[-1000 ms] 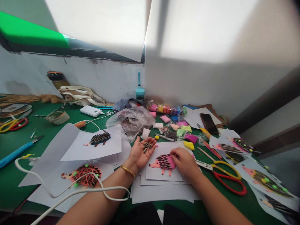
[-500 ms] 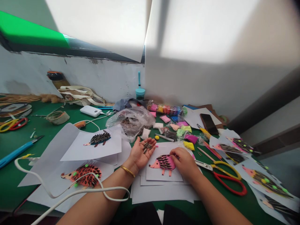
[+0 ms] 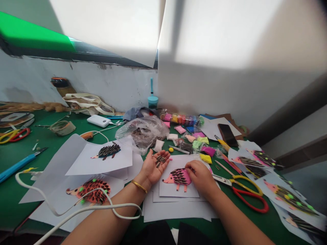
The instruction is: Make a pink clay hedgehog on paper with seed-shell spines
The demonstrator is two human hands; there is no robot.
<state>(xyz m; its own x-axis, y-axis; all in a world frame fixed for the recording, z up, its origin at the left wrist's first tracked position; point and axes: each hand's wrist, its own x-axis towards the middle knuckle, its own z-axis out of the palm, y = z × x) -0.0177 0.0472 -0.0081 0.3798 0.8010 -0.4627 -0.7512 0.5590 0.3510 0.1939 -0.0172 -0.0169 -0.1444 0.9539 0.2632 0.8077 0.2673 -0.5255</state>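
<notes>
My left hand (image 3: 154, 167) lies palm up, fingers loosely cupped, with several striped sunflower seeds (image 3: 160, 160) in the palm. Beside it, on a stack of white paper (image 3: 166, 194), is a pink clay hedgehog (image 3: 187, 180) with a paler face and legs. Rows of sunflower seeds cover the left and middle of its back. My right hand (image 3: 200, 175) is over the hedgehog's right end, thumb and fingertips pinched together against the pink clay. What sits between those fingertips is hidden.
Open scissors (image 3: 246, 190) lie right of my right hand. Behind are a plastic bag of seeds (image 3: 143, 132), colourful clay packets (image 3: 196, 144) and a phone (image 3: 227, 134). Finished hedgehog pictures (image 3: 106, 149) lie on both sides. A white cable (image 3: 89, 207) loops across my left forearm.
</notes>
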